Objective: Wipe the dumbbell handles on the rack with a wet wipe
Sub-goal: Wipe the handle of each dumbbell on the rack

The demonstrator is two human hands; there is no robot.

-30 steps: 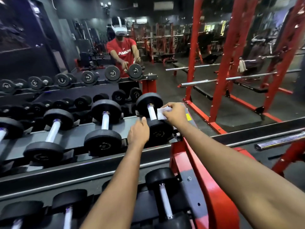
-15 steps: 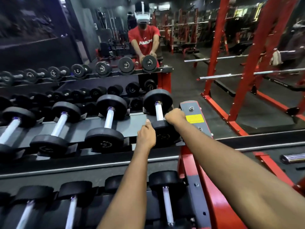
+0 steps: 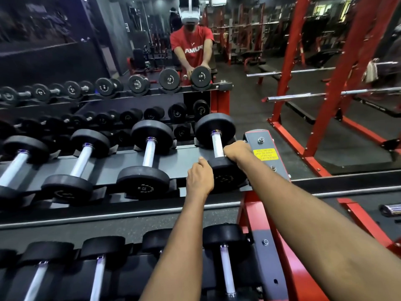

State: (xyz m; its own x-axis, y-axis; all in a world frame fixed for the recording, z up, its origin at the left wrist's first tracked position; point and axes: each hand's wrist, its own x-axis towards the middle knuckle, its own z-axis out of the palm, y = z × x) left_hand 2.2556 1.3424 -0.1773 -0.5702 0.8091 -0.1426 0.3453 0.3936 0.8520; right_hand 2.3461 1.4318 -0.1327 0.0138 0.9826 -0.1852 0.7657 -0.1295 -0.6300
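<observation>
The rightmost dumbbell (image 3: 217, 146), with black heads and a silver knurled handle, lies on the upper shelf of the rack (image 3: 180, 164). My right hand (image 3: 236, 152) is curled round the near end of its handle. The wet wipe does not show; it is hidden under that hand. My left hand (image 3: 199, 179) grips the left edge of the same dumbbell's near head. Further dumbbells (image 3: 149, 153) lie in a row to the left.
A grey end plate with a yellow label (image 3: 265, 154) sits just right of my right hand, on the red rack frame (image 3: 256, 216). The lower shelf holds more dumbbells (image 3: 225, 268). A mirror behind shows a person's reflection (image 3: 191, 48) and red racks. A chrome bar end (image 3: 390, 209) pokes in at the right.
My right hand, which held the white wipe beside the handle, has come down onto the handle's near end and covers the wipe. My left hand stays on the near head.
</observation>
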